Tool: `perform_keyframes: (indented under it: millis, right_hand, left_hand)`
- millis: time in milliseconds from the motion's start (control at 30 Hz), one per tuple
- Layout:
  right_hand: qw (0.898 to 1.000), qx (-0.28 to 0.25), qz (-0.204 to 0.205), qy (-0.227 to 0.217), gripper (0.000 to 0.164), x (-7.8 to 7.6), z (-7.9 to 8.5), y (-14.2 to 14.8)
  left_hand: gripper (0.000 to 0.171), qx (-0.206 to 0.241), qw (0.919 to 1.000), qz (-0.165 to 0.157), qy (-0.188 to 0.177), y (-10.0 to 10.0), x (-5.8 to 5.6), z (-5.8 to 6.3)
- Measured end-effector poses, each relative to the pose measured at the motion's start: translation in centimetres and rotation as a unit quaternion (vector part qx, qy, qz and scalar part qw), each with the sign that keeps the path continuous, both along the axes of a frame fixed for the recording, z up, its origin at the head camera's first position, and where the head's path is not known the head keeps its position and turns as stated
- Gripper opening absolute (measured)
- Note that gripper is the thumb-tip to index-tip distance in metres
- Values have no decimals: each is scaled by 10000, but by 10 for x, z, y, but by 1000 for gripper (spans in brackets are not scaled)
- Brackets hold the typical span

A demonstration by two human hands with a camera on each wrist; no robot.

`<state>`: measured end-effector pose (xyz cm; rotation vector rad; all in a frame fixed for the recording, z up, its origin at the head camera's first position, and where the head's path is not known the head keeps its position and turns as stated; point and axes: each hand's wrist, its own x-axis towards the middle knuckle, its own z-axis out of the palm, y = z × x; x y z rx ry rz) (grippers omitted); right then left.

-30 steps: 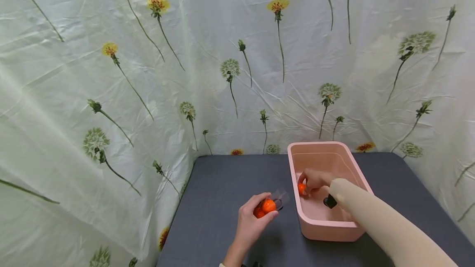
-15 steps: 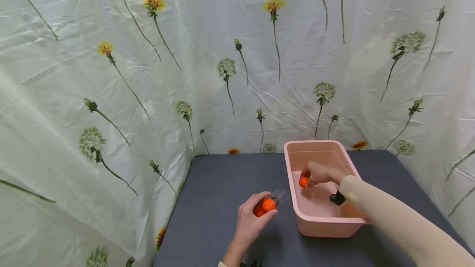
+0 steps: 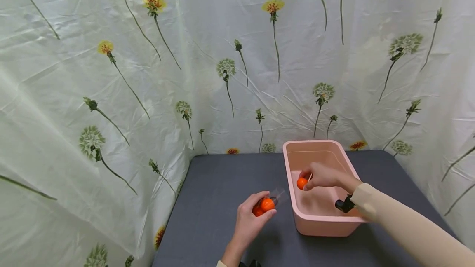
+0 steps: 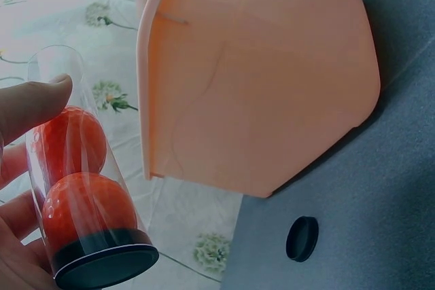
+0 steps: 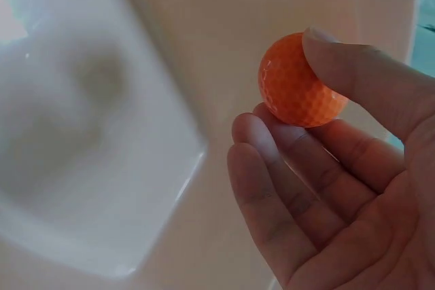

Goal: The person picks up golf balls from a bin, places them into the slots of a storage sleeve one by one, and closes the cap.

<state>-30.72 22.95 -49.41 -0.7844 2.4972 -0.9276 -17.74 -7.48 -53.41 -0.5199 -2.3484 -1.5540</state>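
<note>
My left hand (image 3: 249,222) grips a clear plastic tube (image 4: 57,66) left of the pink bin (image 3: 322,230). Two orange golf balls (image 4: 92,202) sit inside it above a black end cap (image 4: 107,263); the tube's other end looks uncapped in the left wrist view. Inside the bin, my right hand (image 3: 323,175) pinches another orange golf ball (image 5: 299,79) between thumb and fingers, close to the bin's left wall. In the right wrist view the remaining fingers (image 5: 262,195) spread loosely below that ball.
A loose black cap (image 4: 302,239) lies on the dark grey table (image 3: 222,184) beside the bin. Behind the table and along its left side hangs a pale curtain (image 3: 208,24) printed with dandelions.
My right hand has lifted the golf ball off the bin's floor and drawn slightly right with it. The left hand and tube have barely moved; the head view shifted a little.
</note>
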Motion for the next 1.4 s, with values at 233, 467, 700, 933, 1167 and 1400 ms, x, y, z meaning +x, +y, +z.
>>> perform_keyframes:
  millis: [233,467,700,933,1167,1400]
  right_hand:
    - [9995,-307,4,58,29,21,20,2]
    - [9986,-531,-37,46,33,36,33,4]
    - [9952,-959,-171,18,36,51,44,1]
    - [9899,-1400,-206,-119,36,68,50,-7]
    - [9870,-1564,-275,-234,39,78,54,-18]
    - [9843,-1734,-215,-231,38,83,51,-29]
  left_hand:
    - [48,20,10000,3,-27,0,0,0]
    - [48,23,10000,-6,-19,-1,1,0]
    - [48,23,10000,-40,-4,1,2,1]
    - [50,-11,9999,-36,-93,1,3,3]
    - [49,-68,9998,-14,-168,3,5,4]
    - [48,-62,9999,-31,-109,2,6,5]
